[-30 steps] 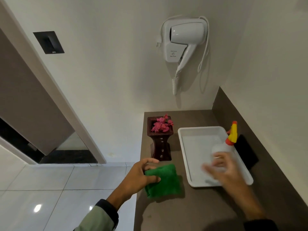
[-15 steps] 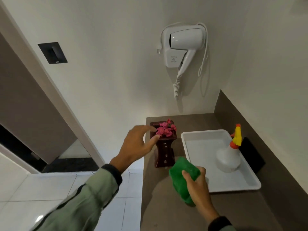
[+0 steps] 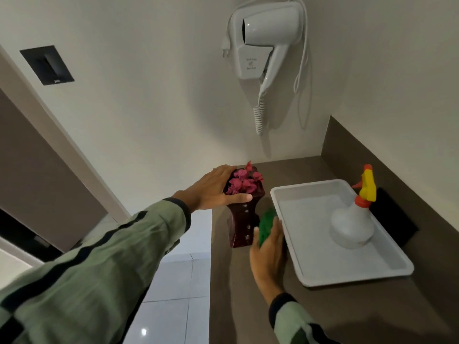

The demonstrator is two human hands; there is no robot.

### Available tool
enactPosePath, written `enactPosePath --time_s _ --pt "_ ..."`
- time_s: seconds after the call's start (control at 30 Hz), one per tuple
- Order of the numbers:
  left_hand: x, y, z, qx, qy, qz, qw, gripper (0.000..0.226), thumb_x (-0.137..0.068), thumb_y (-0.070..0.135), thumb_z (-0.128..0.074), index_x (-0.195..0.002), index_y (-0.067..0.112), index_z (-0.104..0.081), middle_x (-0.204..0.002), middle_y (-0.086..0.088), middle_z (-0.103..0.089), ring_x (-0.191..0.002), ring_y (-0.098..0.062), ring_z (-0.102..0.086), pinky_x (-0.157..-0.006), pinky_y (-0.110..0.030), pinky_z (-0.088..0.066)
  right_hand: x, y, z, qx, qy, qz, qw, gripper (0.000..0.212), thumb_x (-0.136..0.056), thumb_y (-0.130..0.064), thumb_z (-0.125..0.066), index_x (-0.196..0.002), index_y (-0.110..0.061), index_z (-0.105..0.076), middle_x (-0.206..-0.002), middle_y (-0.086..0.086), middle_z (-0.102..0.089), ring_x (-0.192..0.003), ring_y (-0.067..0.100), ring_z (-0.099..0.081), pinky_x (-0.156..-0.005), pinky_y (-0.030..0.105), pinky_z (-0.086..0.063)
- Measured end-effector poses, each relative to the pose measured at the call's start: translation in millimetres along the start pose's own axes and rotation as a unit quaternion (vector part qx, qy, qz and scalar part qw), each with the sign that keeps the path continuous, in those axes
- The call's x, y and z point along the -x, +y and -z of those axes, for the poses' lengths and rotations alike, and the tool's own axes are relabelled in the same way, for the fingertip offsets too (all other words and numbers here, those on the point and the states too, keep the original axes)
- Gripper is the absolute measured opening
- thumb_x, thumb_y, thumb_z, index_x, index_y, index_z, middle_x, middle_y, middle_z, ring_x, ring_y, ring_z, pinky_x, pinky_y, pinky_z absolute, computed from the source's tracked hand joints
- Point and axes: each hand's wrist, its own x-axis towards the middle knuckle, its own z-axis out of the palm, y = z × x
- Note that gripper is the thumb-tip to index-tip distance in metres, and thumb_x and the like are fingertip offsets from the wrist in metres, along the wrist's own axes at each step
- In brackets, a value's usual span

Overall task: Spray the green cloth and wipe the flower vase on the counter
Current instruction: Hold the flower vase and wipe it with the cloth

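A dark red wooden flower vase with pink flowers stands at the left edge of the brown counter. My left hand grips the vase's top rim, thumb across the front. My right hand holds the green cloth pressed against the vase's right side. The spray bottle, clear with an orange and yellow nozzle, stands in the white tray to the right.
A white hair dryer hangs on the wall above the counter, its coiled cord dangling. A black object lies between the tray and the dark backsplash. Left of the counter the tiled floor drops away by a door frame.
My left hand let go of the cloth and moved up onto the vase's rim. My right hand left the spray bottle, took the cloth and brought it against the vase's side.
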Motion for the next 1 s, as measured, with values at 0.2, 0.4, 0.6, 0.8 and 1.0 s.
enactPosePath --time_s 0.2,0.4,0.6,0.8,1.0 --pt "1 -1 -4 0.023 0.018 -0.017 0.999 0.093 -0.073 0.079 -0.053 -0.146 0.025 -0.031 -0.130 -0.004 -0.049 -0.120 -0.022 -0.045 -0.106 -0.040 -0.038 15 -20 -42 -0.010 -0.048 -0.070 0.996 0.079 -0.091 -0.015 -0.056 -0.150 -0.007 -0.003 -0.160 0.018 -0.011 -0.148 0.032 -0.012 -0.118 0.050 -0.024" --pt "3 4 -1 0.027 0.008 -0.012 1.000 0.090 -0.078 0.071 -0.059 -0.148 0.023 -0.029 -0.135 -0.006 -0.048 -0.124 -0.024 -0.045 -0.107 -0.044 -0.041 28 -23 -50 0.058 -0.063 -0.069 0.994 0.080 -0.090 -0.020 -0.059 -0.150 -0.006 -0.007 -0.158 0.020 -0.019 -0.144 0.037 -0.024 -0.104 0.055 -0.044" --pt "4 9 -1 0.031 0.016 0.000 0.999 0.092 -0.077 0.073 -0.057 -0.149 0.024 -0.028 -0.138 -0.005 -0.046 -0.127 -0.024 -0.044 -0.109 -0.046 -0.040 28 -23 -43 0.077 -0.083 -0.057 0.992 0.076 -0.089 -0.017 -0.061 -0.148 -0.004 -0.014 -0.155 0.022 -0.025 -0.139 0.040 -0.034 -0.092 0.055 -0.054" --pt "5 7 -6 0.042 0.023 0.019 0.999 0.097 -0.070 0.082 -0.053 -0.147 0.027 -0.030 -0.145 -0.002 -0.044 -0.132 -0.022 -0.039 -0.112 -0.045 -0.037 34 -29 -37 0.104 -0.127 -0.064 0.984 0.074 -0.095 -0.027 -0.050 -0.151 -0.010 -0.004 -0.160 0.017 -0.017 -0.140 0.034 -0.035 -0.096 0.043 -0.054" --pt "2 5 -7 0.053 0.028 0.038 0.998 0.092 -0.070 0.081 -0.057 -0.142 0.028 -0.035 -0.131 -0.002 -0.048 -0.123 -0.021 -0.042 -0.107 -0.041 -0.038 52 -46 -33 -0.110 -0.203 -0.111 0.967 0.063 -0.096 -0.014 -0.051 -0.149 -0.012 -0.018 -0.143 0.013 -0.051 -0.121 0.024 -0.058 -0.098 0.036 -0.052"
